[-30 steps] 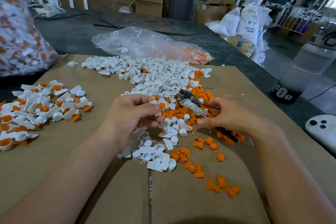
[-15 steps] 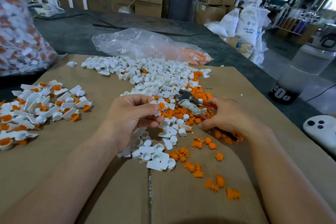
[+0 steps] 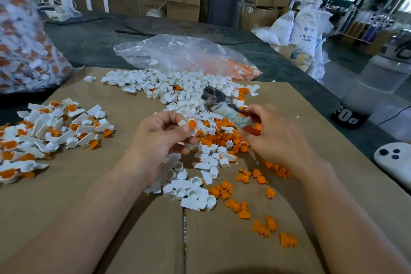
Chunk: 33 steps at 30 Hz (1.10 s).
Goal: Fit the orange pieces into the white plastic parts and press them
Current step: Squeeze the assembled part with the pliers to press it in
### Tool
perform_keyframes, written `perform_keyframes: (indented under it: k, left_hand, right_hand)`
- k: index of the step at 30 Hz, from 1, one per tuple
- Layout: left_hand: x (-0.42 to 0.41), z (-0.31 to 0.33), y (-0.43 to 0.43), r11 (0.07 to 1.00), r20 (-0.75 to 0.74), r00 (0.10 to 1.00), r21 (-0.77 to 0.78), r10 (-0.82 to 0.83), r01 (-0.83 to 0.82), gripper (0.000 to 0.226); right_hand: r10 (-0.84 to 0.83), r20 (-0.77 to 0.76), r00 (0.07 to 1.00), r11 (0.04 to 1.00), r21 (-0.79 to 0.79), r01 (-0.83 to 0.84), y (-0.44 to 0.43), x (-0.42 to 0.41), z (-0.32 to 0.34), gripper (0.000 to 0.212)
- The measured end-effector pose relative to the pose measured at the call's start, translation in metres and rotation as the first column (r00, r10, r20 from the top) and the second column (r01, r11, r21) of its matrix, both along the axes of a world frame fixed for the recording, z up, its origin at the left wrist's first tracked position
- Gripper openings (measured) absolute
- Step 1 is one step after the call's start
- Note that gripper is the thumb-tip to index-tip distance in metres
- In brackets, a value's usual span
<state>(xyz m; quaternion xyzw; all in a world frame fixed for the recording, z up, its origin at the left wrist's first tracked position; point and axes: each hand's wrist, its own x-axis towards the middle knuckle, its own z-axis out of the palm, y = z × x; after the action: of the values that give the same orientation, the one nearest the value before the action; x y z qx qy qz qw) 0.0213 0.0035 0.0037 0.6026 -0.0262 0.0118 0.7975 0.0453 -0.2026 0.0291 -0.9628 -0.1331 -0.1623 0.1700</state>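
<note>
My left hand (image 3: 159, 140) pinches a white plastic part (image 3: 183, 123) with an orange piece (image 3: 192, 124) seated in it, held just above the cardboard. My right hand (image 3: 274, 138) grips red-handled pliers (image 3: 224, 107) with tape-wrapped handles; their dark jaws point up and left, a short way right of the held part. Loose white parts (image 3: 178, 89) lie heaped behind and below my hands. Loose orange pieces (image 3: 222, 138) are scattered between and right of the hands.
Fitted white-and-orange parts (image 3: 46, 133) are piled at the left on the cardboard sheet (image 3: 89, 196). A clear bag (image 3: 184, 58) with orange pieces lies behind the heap. A full bag (image 3: 24, 35) stands far left. A white device (image 3: 393, 158) sits at the right.
My right hand lifted the pliers off the pile and swung their jaws up towards the held part. My left hand raised the part slightly.
</note>
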Motion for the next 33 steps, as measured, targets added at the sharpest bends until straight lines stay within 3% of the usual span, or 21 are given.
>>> perform_keyframes:
  k: [4, 12, 33]
  left_hand:
    - [0.002, 0.000, 0.000, 0.998, 0.013, 0.999, -0.032, 0.045, -0.045, 0.015]
    - [0.002, 0.002, 0.000, 0.987, 0.059, 0.989, -0.092, 0.138, -0.132, 0.016]
    - [0.003, 0.001, 0.001, 0.971, 0.094, 0.974, -0.142, 0.206, -0.192, 0.016]
  right_hand:
    - [0.051, -0.048, 0.998, 0.999, 0.001, -0.051, 0.006, -0.003, 0.000, 0.034]
    - [0.183, -0.173, 0.968, 0.973, 0.174, -0.153, 0.011, -0.009, 0.004, 0.043]
    - [0.252, -0.296, 0.921, 0.967, 0.122, -0.225, 0.021, -0.014, -0.002, 0.047]
